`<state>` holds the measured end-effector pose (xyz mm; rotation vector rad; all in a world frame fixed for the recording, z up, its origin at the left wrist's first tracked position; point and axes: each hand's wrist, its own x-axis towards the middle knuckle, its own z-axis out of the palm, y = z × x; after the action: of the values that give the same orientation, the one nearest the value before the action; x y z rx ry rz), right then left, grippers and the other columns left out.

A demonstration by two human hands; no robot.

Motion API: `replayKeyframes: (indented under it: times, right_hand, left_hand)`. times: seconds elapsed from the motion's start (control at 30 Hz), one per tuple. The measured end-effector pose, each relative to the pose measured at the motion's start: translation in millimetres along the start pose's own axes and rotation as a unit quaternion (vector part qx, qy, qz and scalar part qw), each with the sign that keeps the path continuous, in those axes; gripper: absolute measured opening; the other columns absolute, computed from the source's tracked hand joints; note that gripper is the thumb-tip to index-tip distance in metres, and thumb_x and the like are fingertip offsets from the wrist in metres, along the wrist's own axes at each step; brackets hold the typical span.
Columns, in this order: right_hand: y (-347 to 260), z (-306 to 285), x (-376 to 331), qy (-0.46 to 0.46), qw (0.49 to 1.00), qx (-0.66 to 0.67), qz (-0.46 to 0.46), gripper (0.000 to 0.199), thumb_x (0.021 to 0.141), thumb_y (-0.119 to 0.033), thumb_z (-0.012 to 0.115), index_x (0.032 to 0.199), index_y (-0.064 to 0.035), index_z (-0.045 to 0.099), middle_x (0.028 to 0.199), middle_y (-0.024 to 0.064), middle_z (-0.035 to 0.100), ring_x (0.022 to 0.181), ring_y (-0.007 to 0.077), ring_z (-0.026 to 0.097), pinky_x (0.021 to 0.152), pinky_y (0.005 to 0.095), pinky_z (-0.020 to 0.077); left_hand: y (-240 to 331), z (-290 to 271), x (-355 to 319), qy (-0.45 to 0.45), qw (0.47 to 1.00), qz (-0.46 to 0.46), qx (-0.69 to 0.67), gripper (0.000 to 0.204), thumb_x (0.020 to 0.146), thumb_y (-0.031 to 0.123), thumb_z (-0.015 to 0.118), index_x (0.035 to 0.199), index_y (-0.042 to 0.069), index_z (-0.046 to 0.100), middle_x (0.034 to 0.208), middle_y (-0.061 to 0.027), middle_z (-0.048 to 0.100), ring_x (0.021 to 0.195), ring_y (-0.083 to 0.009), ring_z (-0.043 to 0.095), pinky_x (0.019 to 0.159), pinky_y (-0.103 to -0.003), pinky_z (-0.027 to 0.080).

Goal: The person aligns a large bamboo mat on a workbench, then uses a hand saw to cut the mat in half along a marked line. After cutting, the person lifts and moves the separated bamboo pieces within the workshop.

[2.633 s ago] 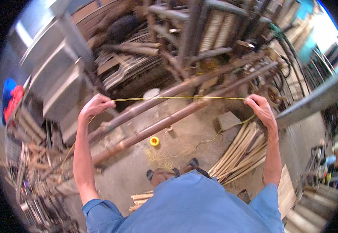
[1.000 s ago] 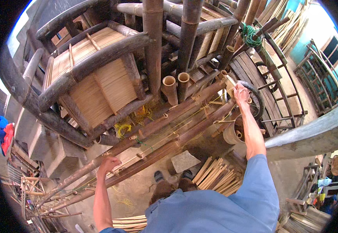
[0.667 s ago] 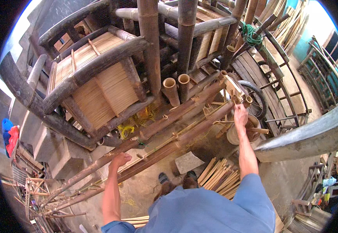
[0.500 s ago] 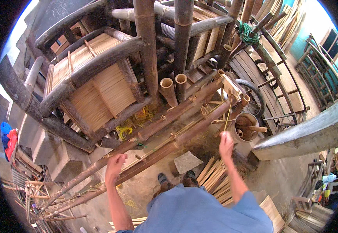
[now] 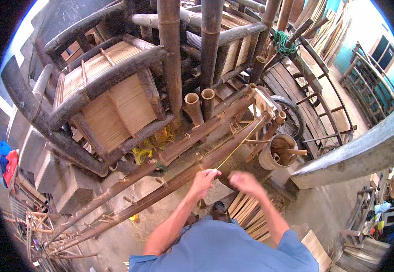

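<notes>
A taut yellow cord runs from the far right end of a long bamboo frame down to my left hand. My left fingers are pinched closed on the cord, in front of the frame's nearer pole. Close by on the right is my right hand, smeared by motion, so its fingers and anything in them cannot be made out. The frame has two long brown poles with short pegs along them, slanting from lower left to upper right.
Beyond the frame stands dark bamboo furniture with a slatted panel. Two cut bamboo tubes stand upright near it. A bucket with bamboo pieces sits at the right. Bamboo strips lie by my feet. A wheeled cart stands behind the bucket.
My left hand has moved right from the frame's lower left and now grips the yellow cord. My right hand, earlier at the cord, has come down and left beside it.
</notes>
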<state>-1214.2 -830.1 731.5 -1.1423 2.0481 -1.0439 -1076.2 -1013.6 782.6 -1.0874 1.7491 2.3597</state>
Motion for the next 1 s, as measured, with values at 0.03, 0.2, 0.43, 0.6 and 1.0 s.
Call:
replayKeyframes:
  times: [0.03, 0.2, 0.43, 0.6, 1.0]
  right_hand:
    - [41, -24, 22, 0.1, 0.992, -0.075, 0.028, 0.034, 0.097, -0.026, 0.053, 0.123, -0.0051, 0.063, 0.092, 0.0097, 0.066, 0.074, 0.025, 0.064, 0.071, 0.0384, 0.052]
    - [29, -142, 145, 0.421, 0.878, 0.211, 0.08, 0.066, 0.101, -0.018, 0.04, 0.158, -0.0101, 0.008, 0.075, 0.0072, 0.065, 0.051, 0.0098, 0.05, 0.044, 0.0262, 0.043]
    - [-22, -87, 148, 0.353, 0.897, 0.258, 0.068, 0.066, 0.099, -0.012, 0.044, 0.156, -0.0043, 0.012, 0.075, 0.0079, 0.065, 0.054, 0.0093, 0.052, 0.046, 0.0258, 0.0465]
    - [-65, -4, 103, 0.181, 0.917, 0.33, 0.135, 0.073, 0.101, -0.014, 0.045, 0.158, -0.014, 0.0, 0.078, 0.0088, 0.064, 0.055, 0.0097, 0.051, 0.049, 0.0264, 0.0476]
    - [-133, 145, 68, 0.192, 0.931, 0.304, 0.067, 0.073, 0.101, -0.014, 0.045, 0.158, -0.0145, 0.0, 0.077, 0.0076, 0.068, 0.053, 0.01, 0.052, 0.049, 0.0272, 0.0449]
  left_hand:
    - [-4, 0, -4, -0.006, 1.0, 0.0, -0.007, 0.029, 0.101, 0.029, 0.057, 0.105, 0.003, 0.069, 0.063, 0.0103, 0.034, 0.055, -0.0033, 0.03, 0.049, -0.023, 0.028]
    - [-46, -13, -31, 0.01, 0.998, -0.03, -0.056, 0.029, 0.1, 0.029, 0.058, 0.104, 0.002, 0.069, 0.061, 0.0105, 0.033, 0.052, -0.0039, 0.029, 0.048, -0.024, 0.028]
    - [-89, -38, -71, 0.078, 0.995, -0.039, -0.041, 0.035, 0.099, 0.035, 0.059, 0.107, 0.003, 0.07, 0.065, 0.0088, 0.036, 0.056, -0.0056, 0.032, 0.051, -0.025, 0.03]
    - [-90, -44, -98, 0.103, 0.992, -0.058, -0.044, 0.035, 0.098, 0.037, 0.059, 0.104, 0.005, 0.071, 0.067, 0.0077, 0.038, 0.061, -0.0064, 0.037, 0.054, -0.025, 0.033]
    - [-131, -107, -153, 0.161, 0.987, -0.011, 0.005, 0.037, 0.097, 0.038, 0.057, 0.092, 0.006, 0.073, 0.06, 0.0063, 0.04, 0.053, -0.0067, 0.033, 0.047, -0.028, 0.028]
